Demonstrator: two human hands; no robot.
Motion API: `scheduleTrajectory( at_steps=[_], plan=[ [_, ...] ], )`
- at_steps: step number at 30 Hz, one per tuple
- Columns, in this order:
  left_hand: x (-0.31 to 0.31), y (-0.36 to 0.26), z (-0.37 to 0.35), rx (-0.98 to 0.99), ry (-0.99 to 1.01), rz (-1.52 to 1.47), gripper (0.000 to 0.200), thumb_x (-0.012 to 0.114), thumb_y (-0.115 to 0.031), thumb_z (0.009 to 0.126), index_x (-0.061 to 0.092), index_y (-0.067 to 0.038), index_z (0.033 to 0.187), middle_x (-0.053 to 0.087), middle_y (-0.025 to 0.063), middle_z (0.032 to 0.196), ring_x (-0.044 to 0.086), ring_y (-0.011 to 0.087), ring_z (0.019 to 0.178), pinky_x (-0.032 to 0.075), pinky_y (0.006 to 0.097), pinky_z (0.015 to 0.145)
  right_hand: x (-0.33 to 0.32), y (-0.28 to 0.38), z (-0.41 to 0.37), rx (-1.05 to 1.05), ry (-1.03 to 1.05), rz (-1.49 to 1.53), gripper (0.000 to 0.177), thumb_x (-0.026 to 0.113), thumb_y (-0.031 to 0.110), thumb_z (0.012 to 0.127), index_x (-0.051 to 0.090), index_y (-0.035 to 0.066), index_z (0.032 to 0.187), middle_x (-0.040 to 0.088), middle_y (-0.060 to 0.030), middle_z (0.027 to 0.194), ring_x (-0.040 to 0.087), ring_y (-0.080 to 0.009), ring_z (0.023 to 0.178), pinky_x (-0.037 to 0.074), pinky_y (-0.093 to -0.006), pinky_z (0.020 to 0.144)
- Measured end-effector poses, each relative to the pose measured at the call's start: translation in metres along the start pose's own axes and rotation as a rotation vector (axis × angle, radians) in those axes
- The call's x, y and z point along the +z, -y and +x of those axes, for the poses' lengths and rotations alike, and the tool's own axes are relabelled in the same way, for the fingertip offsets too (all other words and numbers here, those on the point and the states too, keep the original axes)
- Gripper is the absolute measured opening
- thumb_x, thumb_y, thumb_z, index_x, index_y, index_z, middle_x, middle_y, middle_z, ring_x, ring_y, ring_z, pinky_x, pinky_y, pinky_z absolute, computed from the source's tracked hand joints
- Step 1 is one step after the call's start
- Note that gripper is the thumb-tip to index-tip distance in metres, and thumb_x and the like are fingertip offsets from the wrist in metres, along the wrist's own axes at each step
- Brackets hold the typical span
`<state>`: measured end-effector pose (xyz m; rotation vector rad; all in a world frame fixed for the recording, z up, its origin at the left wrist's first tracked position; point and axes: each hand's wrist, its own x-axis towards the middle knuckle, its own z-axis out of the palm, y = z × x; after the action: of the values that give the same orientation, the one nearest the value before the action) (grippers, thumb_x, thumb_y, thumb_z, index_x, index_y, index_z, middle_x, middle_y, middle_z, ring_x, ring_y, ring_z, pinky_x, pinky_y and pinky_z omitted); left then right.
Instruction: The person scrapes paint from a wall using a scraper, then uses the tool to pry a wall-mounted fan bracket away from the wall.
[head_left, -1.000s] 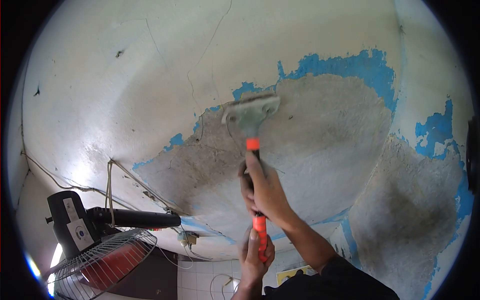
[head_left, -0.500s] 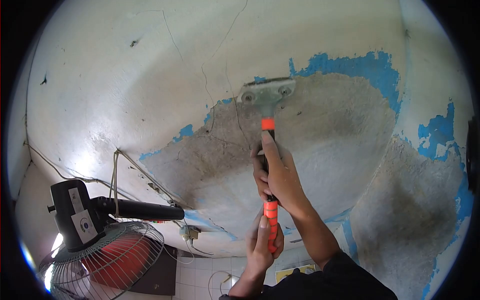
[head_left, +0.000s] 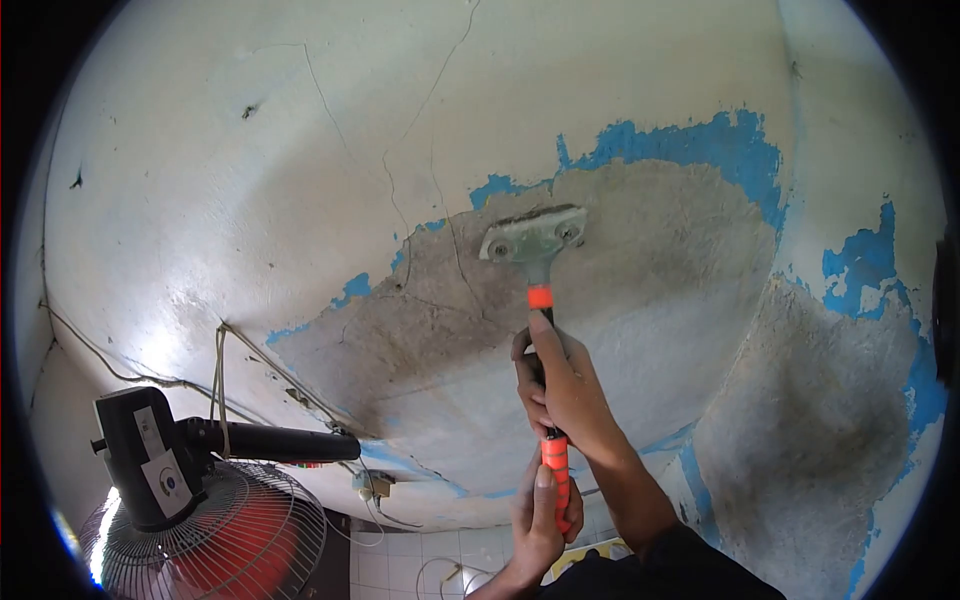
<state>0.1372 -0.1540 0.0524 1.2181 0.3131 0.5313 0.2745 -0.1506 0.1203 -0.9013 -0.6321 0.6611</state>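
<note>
A long-handled scraper (head_left: pixel 540 268) with a wide metal head and an orange and black handle stands upright against the wall. Its head lies over the bare grey patch (head_left: pixel 660 260), a little below the ragged edge of blue paint (head_left: pixel 700 140). My right hand (head_left: pixel 572 385) is wrapped round the black upper part of the handle, thumb along it. Lower down, my left hand (head_left: pixel 542 520) grips the orange end of the handle. Cream paint (head_left: pixel 300 180) with thin cracks surrounds the patch.
At the lower left a fan (head_left: pixel 215 520) with a wire cage and black arm juts out. Cables (head_left: pixel 120 370) run along the wall to a small socket box (head_left: pixel 372 486). Another bare patch (head_left: pixel 810 430) is on the right wall. White tiles (head_left: pixel 400 560) show at the bottom.
The scraper head has moved down from the paint edge onto the grey patch, and both hands have gone down with it. The view has shifted slightly.
</note>
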Motion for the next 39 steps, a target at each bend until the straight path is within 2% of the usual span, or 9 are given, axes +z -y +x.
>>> scheduleTrajectory(
  at_steps=[8,14,19,23,26,30,35,38,39],
  plan=[
    [0.006,-0.009,-0.007,-0.027,0.001,0.026,0.062,0.036,-0.048,0.102,0.035,0.001,0.139,0.038,0.0017,0.056,0.027,0.0077,0.039,0.024,0.0214,0.034,-0.002,0.001,-0.004,0.018,0.021,-0.02,0.051,0.039,0.051,0.101,0.047,0.002,0.089,0.035,0.0037,0.049,0.035,-0.0062,0.033,0.033,-0.0256,0.031],
    [0.006,-0.017,0.001,-0.006,0.021,0.004,0.063,0.038,-0.047,0.102,0.032,0.0,0.142,0.038,0.0014,0.056,0.027,0.0079,0.039,0.025,0.0215,0.034,0.011,0.022,-0.001,-0.003,-0.035,0.008,0.047,0.04,0.048,0.102,0.048,0.005,0.085,0.034,0.0033,0.049,0.031,-0.0058,0.032,0.032,-0.0241,0.031],
    [0.001,0.006,-0.003,-0.044,0.026,-0.022,0.058,0.037,-0.046,0.102,0.036,0.0,0.137,0.038,0.0015,0.056,0.027,0.0077,0.04,0.024,0.0219,0.035,-0.007,-0.005,-0.006,0.013,-0.014,-0.049,0.05,0.039,0.05,0.102,0.048,0.002,0.087,0.037,0.004,0.051,0.035,-0.0054,0.034,0.033,-0.0245,0.031],
    [-0.009,0.041,0.008,0.006,0.017,-0.011,0.055,0.036,-0.045,0.103,0.037,-0.001,0.134,0.037,0.0018,0.054,0.027,0.0084,0.038,0.024,0.0233,0.035,-0.018,-0.019,-0.006,0.031,-0.026,-0.075,0.049,0.039,0.048,0.102,0.048,0.002,0.087,0.037,0.0042,0.05,0.035,-0.005,0.034,0.033,-0.0241,0.031],
    [-0.023,0.064,0.009,-0.036,0.04,-0.023,0.054,0.036,-0.046,0.103,0.038,-0.001,0.133,0.037,0.0018,0.055,0.028,0.0087,0.039,0.024,0.0234,0.036,-0.029,-0.039,-0.008,0.041,-0.011,-0.077,0.048,0.04,0.047,0.102,0.048,0.002,0.087,0.037,0.0043,0.05,0.035,-0.0049,0.034,0.033,-0.024,0.031],
    [-0.017,0.061,0.01,-0.001,0.051,-0.008,0.051,0.035,-0.046,0.103,0.04,-0.002,0.128,0.038,0.0018,0.056,0.03,0.0091,0.039,0.026,0.0237,0.036,-0.029,-0.038,-0.008,0.027,-0.014,-0.09,0.05,0.041,0.05,0.102,0.049,0.003,0.085,0.035,0.0041,0.049,0.032,-0.0052,0.033,0.03,-0.024,0.031],
    [-0.019,0.087,0.023,0.046,0.06,-0.029,0.045,0.034,-0.045,0.104,0.041,-0.004,0.121,0.039,0.0022,0.057,0.033,0.0098,0.04,0.027,0.024,0.037,-0.038,-0.038,-0.005,0.047,-0.011,-0.149,0.049,0.04,0.048,0.103,0.049,0.003,0.086,0.035,0.004,0.049,0.032,-0.0057,0.033,0.03,-0.0243,0.031],
    [-0.031,0.118,0.018,0.026,0.082,-0.081,0.045,0.03,-0.041,0.106,0.044,0.0,0.116,0.044,0.0027,0.06,0.04,0.0095,0.044,0.032,0.0238,0.04,-0.055,-0.065,-0.011,0.063,0.033,-0.136,0.049,0.039,0.048,0.103,0.049,0.003,0.085,0.036,0.0038,0.049,0.032,-0.006,0.033,0.031,-0.0244,0.032],
    [-0.031,0.119,0.02,0.015,0.087,-0.071,0.046,0.031,-0.043,0.105,0.042,0.0,0.117,0.043,0.003,0.06,0.038,0.0097,0.043,0.031,0.0239,0.039,-0.057,-0.069,-0.012,0.085,0.028,-0.133,0.048,0.039,0.047,0.103,0.049,0.003,0.086,0.036,0.0036,0.049,0.033,-0.0062,0.033,0.031,-0.0246,0.032]
  ],
)
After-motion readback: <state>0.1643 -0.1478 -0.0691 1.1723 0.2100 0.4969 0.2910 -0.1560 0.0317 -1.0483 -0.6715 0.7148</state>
